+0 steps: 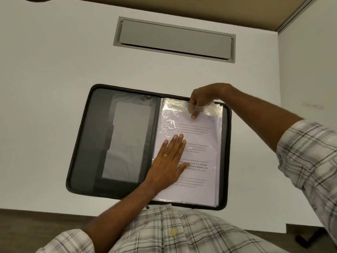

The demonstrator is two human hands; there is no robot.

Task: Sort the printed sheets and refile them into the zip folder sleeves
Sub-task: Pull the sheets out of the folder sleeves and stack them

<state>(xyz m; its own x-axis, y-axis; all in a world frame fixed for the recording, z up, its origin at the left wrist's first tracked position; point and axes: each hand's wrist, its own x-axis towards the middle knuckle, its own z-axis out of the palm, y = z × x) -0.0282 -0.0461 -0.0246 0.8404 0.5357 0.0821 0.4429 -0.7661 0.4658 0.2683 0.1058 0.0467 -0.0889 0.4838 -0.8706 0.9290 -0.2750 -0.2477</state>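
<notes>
White desk (54, 70), grey hatch (173, 39) upper centre. Zip folder (83, 143) open mid-frame; printed sheet (200, 157) in its right-side sleeve (171, 106), long axis running up-frame. Right hand (202, 99) pinches sleeve's top edge, at the mouth; left hand (167, 163), fingers straight, presses flat below it.

left hand (169, 161) flat, right hand (203, 99) pinching

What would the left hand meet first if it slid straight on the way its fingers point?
Probably the right hand, which pinches the plastic sleeve at its top edge; depth is unclear.
</notes>
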